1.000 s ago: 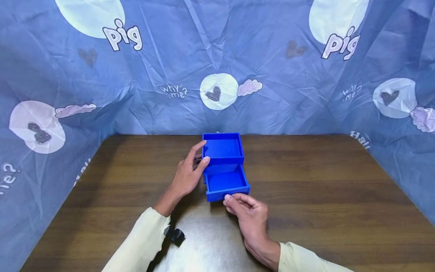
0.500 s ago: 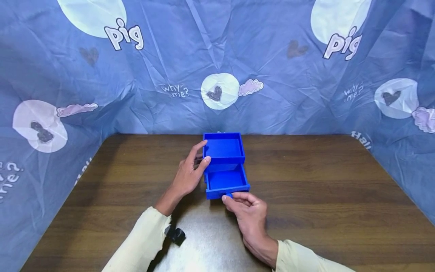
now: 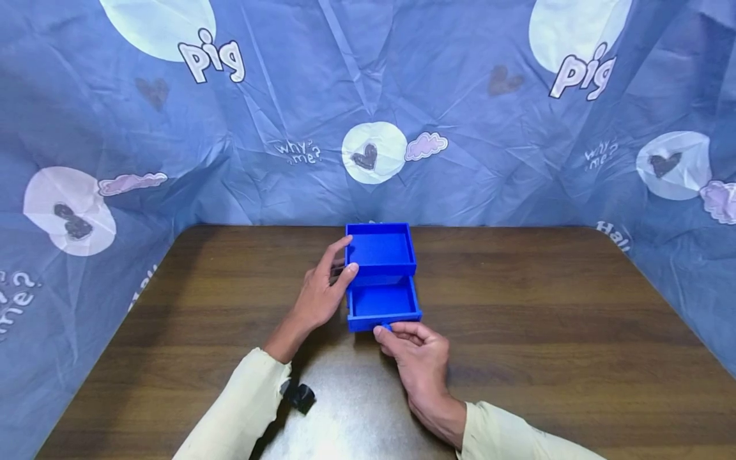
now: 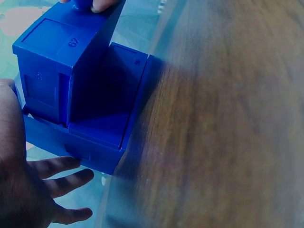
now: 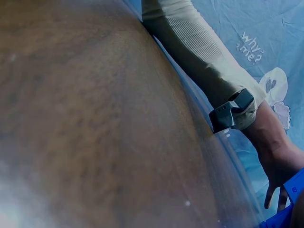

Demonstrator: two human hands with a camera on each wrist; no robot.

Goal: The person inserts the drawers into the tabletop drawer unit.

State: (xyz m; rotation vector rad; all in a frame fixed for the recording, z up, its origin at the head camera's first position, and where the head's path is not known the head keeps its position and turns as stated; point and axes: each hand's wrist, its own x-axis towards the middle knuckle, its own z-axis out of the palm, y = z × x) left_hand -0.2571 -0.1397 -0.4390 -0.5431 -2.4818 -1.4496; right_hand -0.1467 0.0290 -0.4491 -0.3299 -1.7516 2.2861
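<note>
A small blue cabinet (image 3: 380,248) with a tray-like recessed top stands at the table's far middle. Its blue drawer (image 3: 383,301) sticks out of the front toward me, with nothing visible inside. My right hand (image 3: 422,363) pinches the round drawer knob (image 3: 387,326) between thumb and fingers. Along the cabinet's left side lies my left hand (image 3: 319,291), thumb at the front corner and index fingertip at the top rim. In the left wrist view, several fingers (image 4: 66,184) are straight and spread beside the cabinet. The right wrist view catches only a corner of the cabinet (image 5: 295,186).
The brown wooden table (image 3: 546,319) stretches to both sides of the cabinet. Behind it hangs a blue printed cloth (image 3: 276,96). A black wrist device (image 3: 298,396) sits at the left sleeve (image 3: 241,399).
The drawer has slid a little inward, toward the cabinet, with my right hand moving along on its knob. My left hand keeps its place against the cabinet's side.
</note>
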